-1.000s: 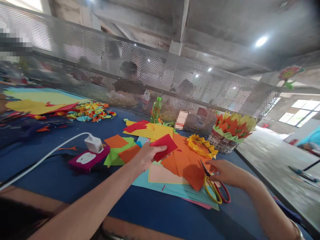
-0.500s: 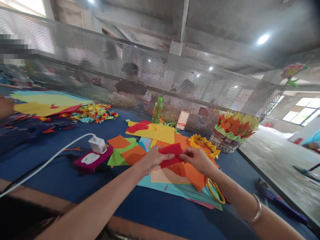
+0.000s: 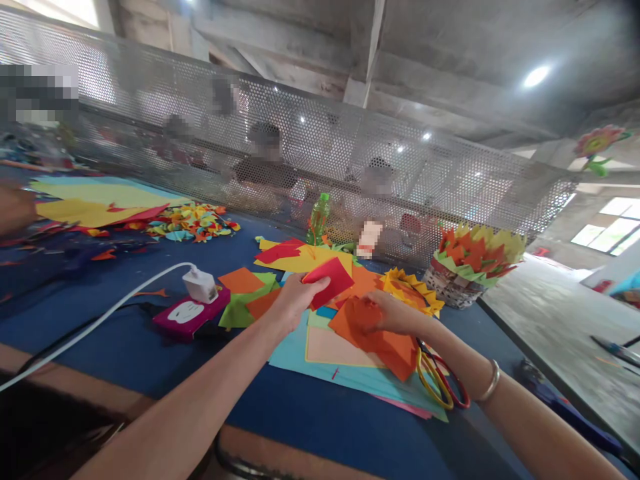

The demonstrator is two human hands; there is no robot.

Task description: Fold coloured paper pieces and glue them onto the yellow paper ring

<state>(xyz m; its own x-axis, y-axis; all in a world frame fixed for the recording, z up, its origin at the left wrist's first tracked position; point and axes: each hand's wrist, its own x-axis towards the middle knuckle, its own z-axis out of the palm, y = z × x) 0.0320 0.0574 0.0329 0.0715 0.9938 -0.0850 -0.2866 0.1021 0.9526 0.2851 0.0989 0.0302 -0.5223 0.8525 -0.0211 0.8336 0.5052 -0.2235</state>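
My left hand (image 3: 299,297) pinches a red piece of paper (image 3: 333,277), thumb on top, above the paper pile. My right hand (image 3: 387,312) is lower and to the right, its fingers curled on an orange piece of paper (image 3: 354,325); the fingertips are partly hidden. Beneath lie more orange sheets (image 3: 400,360) and light blue sheets (image 3: 300,363). Scissors (image 3: 435,380) with yellow and red handles rest beside my right wrist. Behind the right hand is a ring of folded yellow-orange paper points (image 3: 407,287).
A purple power strip (image 3: 190,319) with a white charger (image 3: 200,283) and cable lies left. Paper scraps (image 3: 195,223) are heaped farther back. A green bottle (image 3: 319,220) and a woven basket (image 3: 453,283) stand near the mesh screen (image 3: 310,147). Another person's blurred hand (image 3: 15,210) is far left.
My left hand has carried the red paper up and slightly left, tilting it. My right hand has let go of the red paper and moved down onto the orange paper.
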